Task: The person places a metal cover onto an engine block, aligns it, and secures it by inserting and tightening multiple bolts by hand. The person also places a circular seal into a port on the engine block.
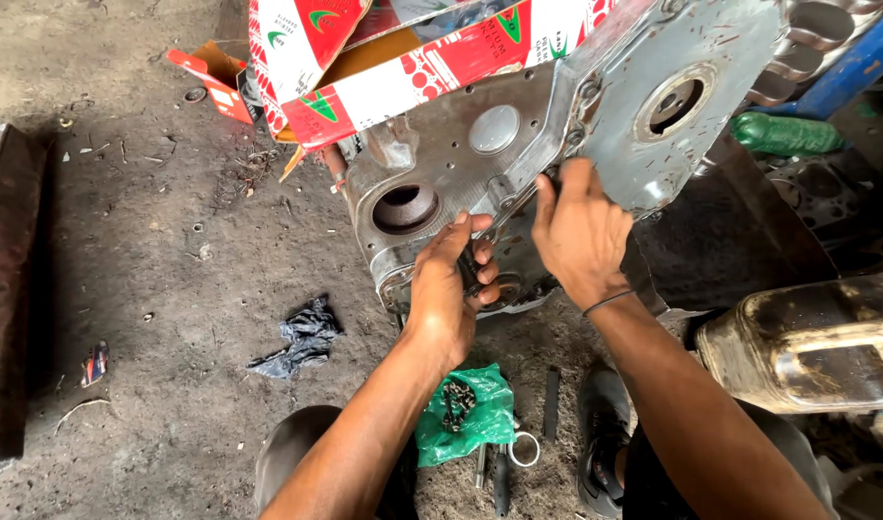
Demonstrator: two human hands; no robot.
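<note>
Head view: I see my left hand (449, 289) clamped on a dark part at the lower edge of the grey engine block (441, 173), my right hand (581, 231) gripping the metal cover plate (672, 96) against it, above the dirt floor (152, 289).

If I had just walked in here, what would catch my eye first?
Probably the big grey metal engine cover at the top centre, held by the edge in the right hand against the engine block, while the left hand grips the block's lower edge. Just behind sits a red and white cardboard box, and a green plastic bag lies on the dirt floor below the hands.
</note>
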